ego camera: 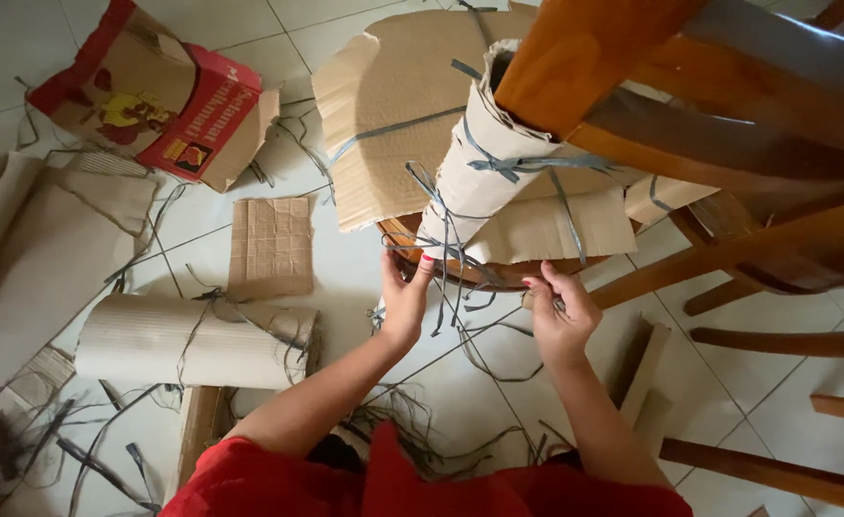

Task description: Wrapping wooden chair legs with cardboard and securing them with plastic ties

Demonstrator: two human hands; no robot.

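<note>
A wooden chair (747,144) lies tipped on the tiled floor, one leg (585,53) wrapped in corrugated cardboard (484,163) tied with grey-blue plastic strings (517,165). My left hand (405,292) pinches loose string ends hanging at the lower end of the wrap, next to the round wooden seat edge (412,251). My right hand (561,311) is curled around another strand just below a flat cardboard piece (546,230). Both hands have red nails.
A rolled cardboard tube (192,340) lies at left, with a small cardboard square (270,247) and a torn red box (154,101) beyond. More flattened cardboard (29,258) and string scraps (67,440) litter the floor. Other chair legs (776,340) stand at right.
</note>
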